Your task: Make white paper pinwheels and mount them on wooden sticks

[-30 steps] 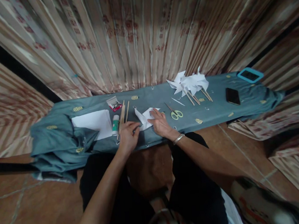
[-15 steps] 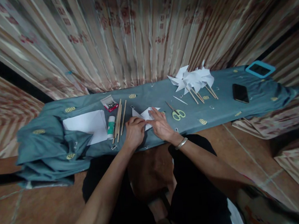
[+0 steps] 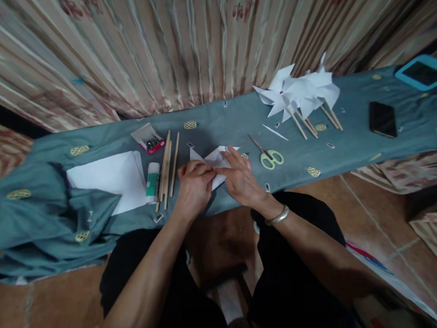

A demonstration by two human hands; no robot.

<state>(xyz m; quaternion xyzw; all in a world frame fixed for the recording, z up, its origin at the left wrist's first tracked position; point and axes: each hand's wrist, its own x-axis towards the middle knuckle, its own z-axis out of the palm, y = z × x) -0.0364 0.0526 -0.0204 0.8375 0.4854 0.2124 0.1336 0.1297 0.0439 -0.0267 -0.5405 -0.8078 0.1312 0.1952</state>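
A folded piece of white paper (image 3: pixel 217 157) with pointed corners lies on the cloth-covered table, partly hidden under both hands. My left hand (image 3: pixel 196 187) has its fingers curled and closed on the paper's near-left part. From the other side, my right hand (image 3: pixel 242 178) grips the same paper, its thumb and forefinger meeting my left fingertips near the middle. Green-handled scissors (image 3: pixel 266 153) lie just right of my right hand, blades partly apart. Several wooden sticks (image 3: pixel 167 171) lie left of my left hand, beside a glue stick (image 3: pixel 152 182).
An open box of small metal pieces (image 3: pixel 150 141) stands behind the sticks. White paper sheets (image 3: pixel 105 179) lie at left, partly under bunched cloth (image 3: pixel 53 204). Several paper pinwheels (image 3: pixel 300 93) on sticks, a paper sliver (image 3: pixel 275 132), a black phone (image 3: pixel 382 119) and a blue-framed device (image 3: pixel 425 72) lie rightward.
The view has come closer and tilted slightly. Both hands stay on the paper with only a small shift of the fingers; the other things keep their places on the table.
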